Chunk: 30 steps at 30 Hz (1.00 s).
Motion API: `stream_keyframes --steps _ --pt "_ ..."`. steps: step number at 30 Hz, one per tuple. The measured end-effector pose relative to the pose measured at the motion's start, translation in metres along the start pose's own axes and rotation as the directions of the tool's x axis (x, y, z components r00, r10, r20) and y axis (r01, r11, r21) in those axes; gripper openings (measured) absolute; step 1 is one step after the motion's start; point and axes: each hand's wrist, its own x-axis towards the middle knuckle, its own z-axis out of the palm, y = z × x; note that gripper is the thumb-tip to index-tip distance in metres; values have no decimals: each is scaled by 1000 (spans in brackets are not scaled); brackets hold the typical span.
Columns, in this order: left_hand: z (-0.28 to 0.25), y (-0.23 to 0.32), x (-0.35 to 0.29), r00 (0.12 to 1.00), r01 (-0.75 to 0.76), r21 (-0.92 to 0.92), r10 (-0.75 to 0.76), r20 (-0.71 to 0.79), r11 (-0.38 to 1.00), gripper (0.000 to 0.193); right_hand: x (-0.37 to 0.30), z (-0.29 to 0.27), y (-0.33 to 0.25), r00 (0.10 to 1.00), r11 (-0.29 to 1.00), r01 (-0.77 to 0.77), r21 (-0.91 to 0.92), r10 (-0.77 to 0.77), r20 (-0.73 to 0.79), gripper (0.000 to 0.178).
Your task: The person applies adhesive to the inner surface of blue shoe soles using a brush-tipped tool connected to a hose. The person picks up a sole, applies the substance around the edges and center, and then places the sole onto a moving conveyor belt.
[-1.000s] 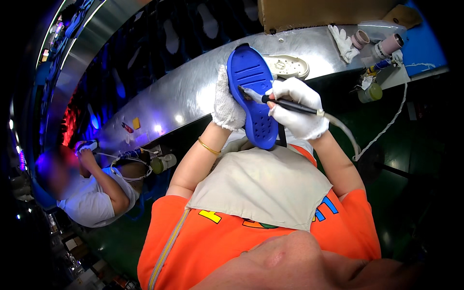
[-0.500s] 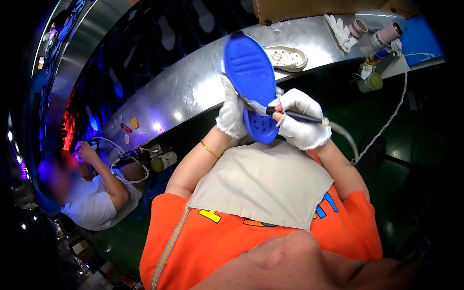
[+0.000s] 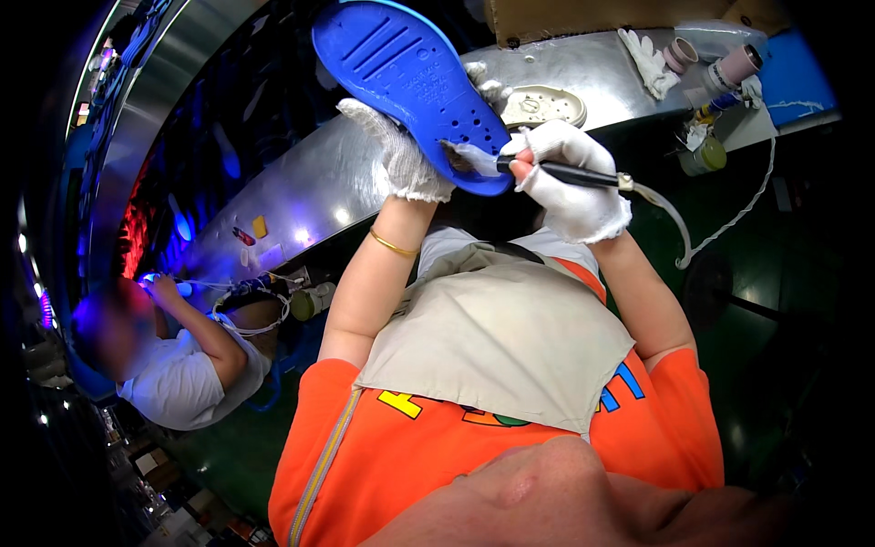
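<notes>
My left hand (image 3: pixel 406 162), in a white knit glove, is closed around a large blue shoe sole (image 3: pixel 415 87), its fingertips showing past the far side. The sole tilts with its ridged end up and to the left, and its end with small holes lies nearer me. In its white glove, my right hand (image 3: pixel 576 193) grips a black-handled brush (image 3: pixel 570 173) with a bare thumb and finger showing. The pale bristles touch the sole near its lower edge. A clear tube (image 3: pixel 670 208) runs from the back of the brush handle.
Behind the sole, a beige perforated shoe piece (image 3: pixel 544 108) lies on a curved metal bench (image 3: pixel 342 173). A white glove (image 3: pixel 649 64), a pink cup (image 3: pixel 681 55) and a yellowish jar (image 3: pixel 704 157) are at the right. Another person (image 3: pixel 182 374) works at the left; a cardboard box (image 3: pixel 620 18) stands behind.
My left hand has moved the sole up and to the left, tilting it. My right hand has risen slightly, and the brush is now at the end with holes.
</notes>
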Motion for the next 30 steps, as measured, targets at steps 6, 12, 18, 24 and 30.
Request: stream_keyframes --steps 6,12,18,24,30 --pt "0 15 6 982 76 44 -82 170 996 122 4 -6 -5 940 917 -337 212 339 29 13" --pt "0 26 11 989 50 589 -123 84 807 118 11 -13 -13 914 937 -340 -74 348 207 11" --pt "-10 33 22 964 203 688 -265 -17 697 103 20 -25 -13 812 880 -469 -82 466 351 11" --pt "12 36 28 930 348 774 -297 -216 529 95 20 -12 -3 946 957 -210 -202 251 206 12" --pt "10 32 32 878 475 756 -304 -370 450 90 27 -19 -6 908 957 -239 -166 280 311 10"
